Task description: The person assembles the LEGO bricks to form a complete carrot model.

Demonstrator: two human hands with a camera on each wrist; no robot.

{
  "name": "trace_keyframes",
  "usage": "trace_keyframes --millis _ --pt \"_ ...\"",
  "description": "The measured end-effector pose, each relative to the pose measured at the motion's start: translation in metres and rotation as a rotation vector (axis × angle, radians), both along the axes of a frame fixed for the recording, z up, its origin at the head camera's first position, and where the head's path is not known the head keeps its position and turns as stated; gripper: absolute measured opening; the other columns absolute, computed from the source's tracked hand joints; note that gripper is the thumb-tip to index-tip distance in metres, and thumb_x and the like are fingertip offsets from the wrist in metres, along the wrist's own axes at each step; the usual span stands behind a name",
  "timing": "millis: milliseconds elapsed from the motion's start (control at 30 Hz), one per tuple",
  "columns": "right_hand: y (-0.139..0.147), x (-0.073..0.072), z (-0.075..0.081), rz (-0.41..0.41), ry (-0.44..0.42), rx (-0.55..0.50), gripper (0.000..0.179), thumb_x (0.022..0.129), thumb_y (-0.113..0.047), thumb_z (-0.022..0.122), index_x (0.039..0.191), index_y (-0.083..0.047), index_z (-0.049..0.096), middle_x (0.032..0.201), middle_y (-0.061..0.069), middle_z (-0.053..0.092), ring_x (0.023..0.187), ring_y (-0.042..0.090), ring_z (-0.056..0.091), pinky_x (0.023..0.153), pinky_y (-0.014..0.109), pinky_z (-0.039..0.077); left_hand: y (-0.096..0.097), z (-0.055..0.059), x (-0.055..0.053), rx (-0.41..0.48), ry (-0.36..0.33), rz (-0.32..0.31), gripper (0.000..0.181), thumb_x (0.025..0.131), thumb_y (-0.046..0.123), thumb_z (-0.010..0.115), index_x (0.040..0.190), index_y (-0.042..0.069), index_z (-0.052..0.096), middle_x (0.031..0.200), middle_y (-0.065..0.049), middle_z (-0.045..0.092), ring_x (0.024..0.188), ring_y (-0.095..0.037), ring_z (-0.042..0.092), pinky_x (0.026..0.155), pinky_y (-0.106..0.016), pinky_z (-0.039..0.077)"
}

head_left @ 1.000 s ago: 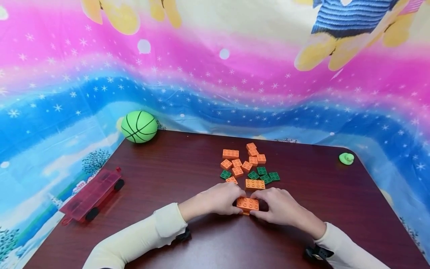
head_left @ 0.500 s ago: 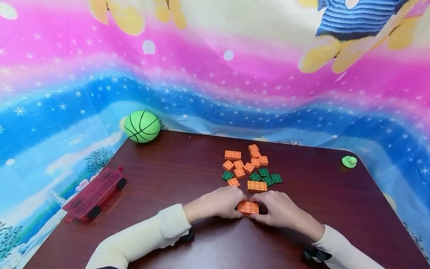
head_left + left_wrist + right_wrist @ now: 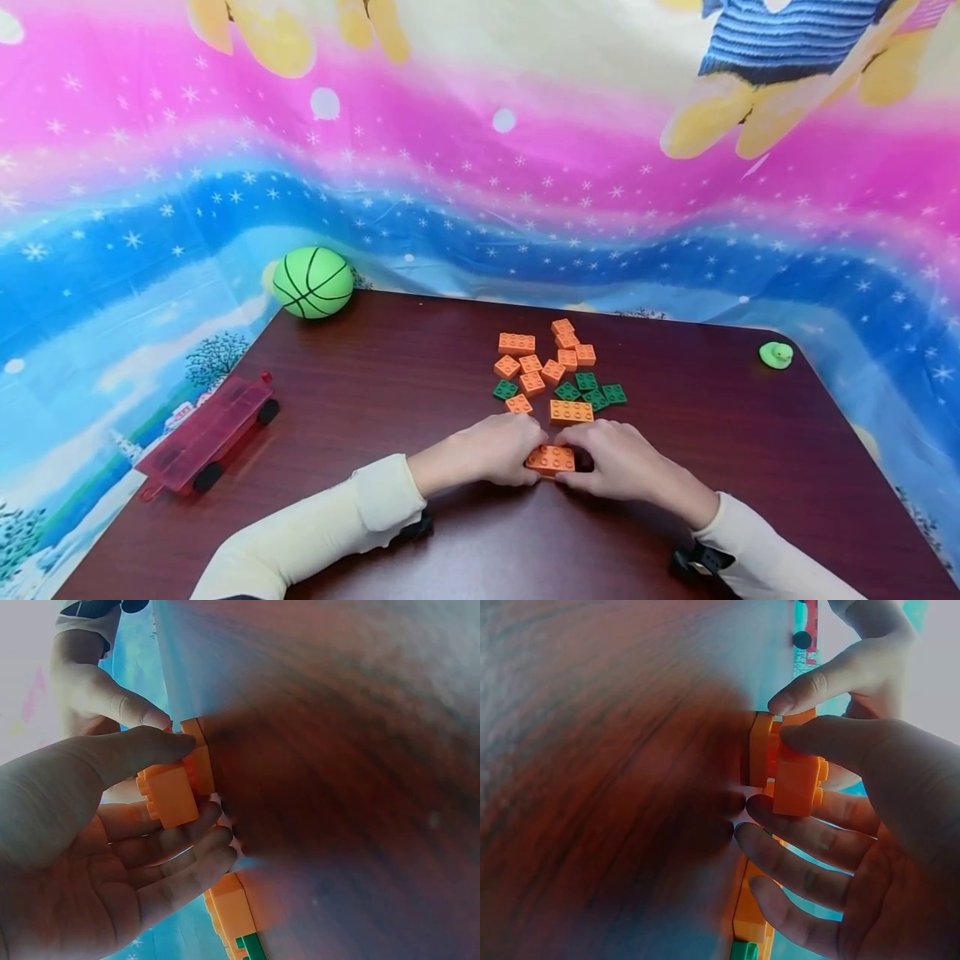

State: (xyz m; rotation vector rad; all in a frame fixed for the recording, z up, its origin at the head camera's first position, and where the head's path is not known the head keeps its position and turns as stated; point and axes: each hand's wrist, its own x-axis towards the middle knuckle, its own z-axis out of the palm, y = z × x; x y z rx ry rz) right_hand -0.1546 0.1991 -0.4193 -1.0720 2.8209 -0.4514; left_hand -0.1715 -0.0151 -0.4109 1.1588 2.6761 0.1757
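An orange eight-stud toy brick [image 3: 551,458] is held between both hands near the front middle of the table. My left hand [image 3: 501,448] pinches its left end with thumb and fingers. The right end is pinched by my right hand [image 3: 618,458]. Under it on the table is a second orange brick [image 3: 760,748], mostly hidden from the head view. A narrow gap shows between the two in the right wrist view; how far they are joined I cannot tell. Just behind the hands lies a lighter orange long brick [image 3: 572,412].
Behind lie several loose orange bricks [image 3: 532,383] and several small green bricks [image 3: 614,393]. A green basketball [image 3: 312,282] stands at the back left corner, a red translucent toy cart [image 3: 210,433] at the left edge. A green rubber duck [image 3: 776,355] sits back right on the dark table [image 3: 420,358].
The held brick and both hands have come slightly down toward the table's front. Both hands keep their grip. The loose bricks have not moved; the head view shifts slightly.
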Motion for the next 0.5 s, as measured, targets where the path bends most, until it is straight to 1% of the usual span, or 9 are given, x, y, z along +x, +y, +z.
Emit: trace_keyframes --millis 67,167,333,500 --pt "-0.0007 -0.0002 0.0003 0.003 0.000 0.006 0.029 0.089 -0.043 0.078 0.113 -0.026 0.075 0.106 -0.013 0.075 0.078 -0.001 0.060 0.063 0.023 0.044 -0.0002 -0.0001 -0.0001 -0.001 0.002 0.001 0.021 0.086 0.035 0.082 0.092 0.019 0.070 0.079 0.010 0.061 0.074 -0.006 0.054 0.064 -0.025 0.045" --pt "-0.0017 -0.0005 0.0002 0.011 0.008 0.015 0.030 0.090 -0.043 0.077 0.114 -0.026 0.075 0.109 -0.012 0.075 0.085 0.002 0.065 0.067 0.026 0.049 -0.0007 -0.0003 -0.0002 0.001 0.008 -0.003 0.021 0.085 0.034 0.083 0.092 0.018 0.070 0.080 0.010 0.062 0.075 -0.006 0.054 0.065 -0.025 0.045" --pt "-0.0025 -0.0010 -0.0003 0.015 0.018 0.031 0.031 0.090 -0.043 0.077 0.115 -0.024 0.075 0.113 -0.010 0.076 0.097 0.008 0.070 0.075 0.034 0.056 -0.0008 -0.0008 -0.0002 0.000 0.026 -0.014 0.021 0.084 0.032 0.083 0.093 0.018 0.070 0.083 0.009 0.064 0.077 -0.006 0.056 0.068 -0.025 0.046" --pt "-0.0023 -0.0029 -0.0005 0.022 0.004 0.041 0.033 0.091 -0.043 0.076 0.117 -0.024 0.075 0.115 -0.009 0.076 0.100 0.010 0.071 0.079 0.037 0.058 -0.0003 -0.0013 -0.0001 -0.011 0.034 -0.018 0.022 0.083 0.032 0.083 0.096 0.018 0.071 0.086 0.008 0.065 0.079 -0.006 0.056 0.069 -0.025 0.048"
